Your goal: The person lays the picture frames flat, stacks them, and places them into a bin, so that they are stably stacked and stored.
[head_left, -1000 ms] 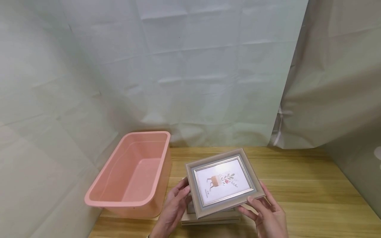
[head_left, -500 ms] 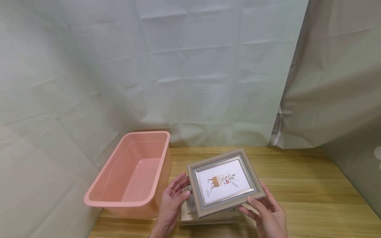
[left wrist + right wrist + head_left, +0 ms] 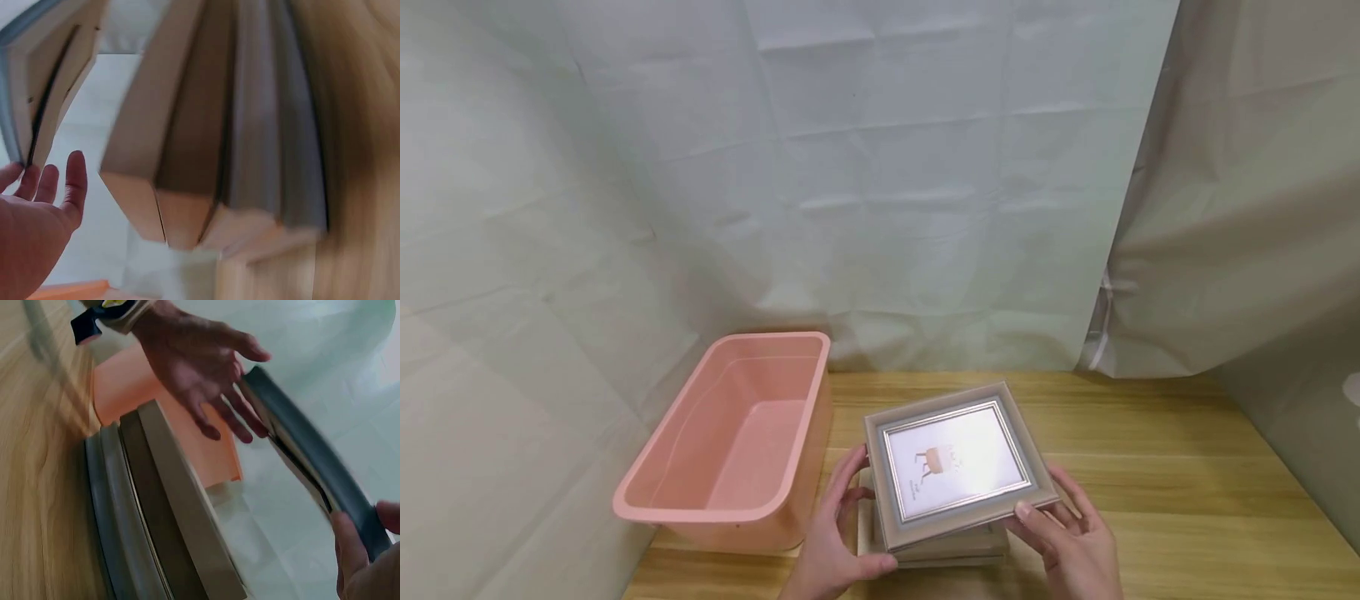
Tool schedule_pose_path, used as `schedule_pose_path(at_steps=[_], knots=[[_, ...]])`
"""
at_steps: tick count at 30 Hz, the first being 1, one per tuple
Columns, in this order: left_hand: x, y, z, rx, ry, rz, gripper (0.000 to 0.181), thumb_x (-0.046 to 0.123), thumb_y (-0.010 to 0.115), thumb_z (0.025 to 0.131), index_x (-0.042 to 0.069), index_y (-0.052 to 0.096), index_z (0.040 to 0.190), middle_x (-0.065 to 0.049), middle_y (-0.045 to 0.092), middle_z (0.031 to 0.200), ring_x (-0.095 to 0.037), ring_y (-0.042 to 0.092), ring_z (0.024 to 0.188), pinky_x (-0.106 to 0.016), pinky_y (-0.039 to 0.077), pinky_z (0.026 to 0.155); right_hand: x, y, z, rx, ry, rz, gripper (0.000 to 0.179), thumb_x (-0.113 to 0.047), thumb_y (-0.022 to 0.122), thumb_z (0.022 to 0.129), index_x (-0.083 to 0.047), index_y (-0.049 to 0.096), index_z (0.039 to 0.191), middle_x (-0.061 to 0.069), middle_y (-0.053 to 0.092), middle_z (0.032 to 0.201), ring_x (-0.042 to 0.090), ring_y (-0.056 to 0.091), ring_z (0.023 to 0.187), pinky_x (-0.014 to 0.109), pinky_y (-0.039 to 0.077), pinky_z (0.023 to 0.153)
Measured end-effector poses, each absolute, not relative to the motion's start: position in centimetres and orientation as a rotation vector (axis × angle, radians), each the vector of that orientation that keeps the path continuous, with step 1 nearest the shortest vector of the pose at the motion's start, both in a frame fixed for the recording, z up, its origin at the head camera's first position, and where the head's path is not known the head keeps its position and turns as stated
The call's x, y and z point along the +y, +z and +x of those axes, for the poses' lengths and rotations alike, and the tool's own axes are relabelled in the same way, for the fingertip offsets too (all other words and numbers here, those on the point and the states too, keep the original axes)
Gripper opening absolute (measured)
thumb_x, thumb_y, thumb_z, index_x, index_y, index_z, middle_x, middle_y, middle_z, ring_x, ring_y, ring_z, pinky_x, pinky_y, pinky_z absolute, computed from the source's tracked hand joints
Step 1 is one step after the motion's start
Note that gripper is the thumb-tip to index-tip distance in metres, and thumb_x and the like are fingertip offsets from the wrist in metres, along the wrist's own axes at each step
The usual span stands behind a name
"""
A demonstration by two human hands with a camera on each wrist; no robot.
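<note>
A picture frame (image 3: 887, 475) with a beige and grey-blue border and a small animal-and-flowers print is held tilted above the table. My right hand (image 3: 1071, 542) pinches its lower right corner, thumb on the front and fingers behind. At the left side, my left hand (image 3: 831, 546) is spread, thumb apart, its fingertips right at the frame's edge, as the right wrist view also shows. Below the held frame lies a stack of several frames (image 3: 206, 125), brown and grey at their edges. The upper frame covers most of the stack in the head view.
A pink plastic tub (image 3: 707, 515) stands to the left on the wooden table (image 3: 1187, 483), with nothing visible inside. Pale cloth sheets (image 3: 925, 208) hang behind and on the left, and a darker cloth (image 3: 1240, 250) hangs on the right.
The held frame has tipped and shifted slightly down and left, and glare now covers part of its print. My left hand has moved down and opened its thumb away from the frame.
</note>
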State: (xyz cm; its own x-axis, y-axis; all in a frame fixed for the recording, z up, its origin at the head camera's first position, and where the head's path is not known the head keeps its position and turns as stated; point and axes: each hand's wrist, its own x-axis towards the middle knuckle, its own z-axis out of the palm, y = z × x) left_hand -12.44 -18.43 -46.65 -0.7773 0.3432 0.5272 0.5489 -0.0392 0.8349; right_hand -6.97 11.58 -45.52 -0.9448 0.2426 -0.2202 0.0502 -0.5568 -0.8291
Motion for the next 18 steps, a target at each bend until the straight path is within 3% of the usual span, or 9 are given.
schedule_pose_path(at_steps=[4,8,11,15,18], knots=[[-18.57,-46.88,-11.92,-2.247,-1.65,-0.853,0.134,0.016,0.105,0.062,0.004,0.028,0.171,-0.011,0.039,0.168,-0.004,0.05,0.136,-0.025,0.053,0.107,11.71,-45.76,-6.98,-1.547,2.625,-0.402,0.062,0.017,0.072,0.09,-0.033,0.066,0.127,0.0,0.08,0.11,0.017,0.08,0.098,0.037,0.069,0.087],[-18.42,-47.27,-11.98,-2.301,-1.442,-0.71,0.133,0.017,0.106,0.058,-0.002,0.033,0.167,-0.023,0.046,0.16,0.002,0.049,0.135,-0.025,0.055,0.102,11.41,-46.0,-7.01,-1.675,2.565,-0.397,0.06,0.017,0.076,0.087,-0.031,0.07,0.121,-0.001,0.079,0.11,0.016,0.08,0.097,0.035,0.069,0.085],[-18.44,-47.52,-12.16,-2.313,-1.396,-0.645,0.129,0.014,0.104,0.058,-0.006,0.035,0.164,-0.027,0.047,0.158,0.007,0.041,0.142,-0.025,0.056,0.102,11.11,-45.74,-7.1,-1.817,2.462,-0.482,0.056,0.013,0.082,0.084,-0.019,0.07,0.129,0.0,0.075,0.12,0.016,0.079,0.099,0.033,0.069,0.084],[-18.66,-47.53,-12.05,-2.365,-1.42,-0.589,0.129,0.011,0.104,0.058,-0.003,0.034,0.166,-0.026,0.047,0.161,0.012,0.039,0.143,-0.025,0.057,0.104,11.04,-45.26,-7.34,-2.039,2.315,-0.618,0.067,0.002,0.09,0.083,0.0,0.061,0.143,0.013,0.063,0.144,0.021,0.077,0.108,0.03,0.067,0.085],[-18.75,-47.56,-11.87,-2.393,-1.479,-0.572,0.132,0.009,0.104,0.056,-0.001,0.033,0.167,-0.028,0.044,0.163,0.012,0.041,0.143,-0.023,0.056,0.108,11.21,-45.34,-7.47,-2.136,2.253,-0.603,0.074,-0.001,0.091,0.083,0.0,0.058,0.149,0.021,0.058,0.152,0.028,0.076,0.114,0.03,0.067,0.085]])
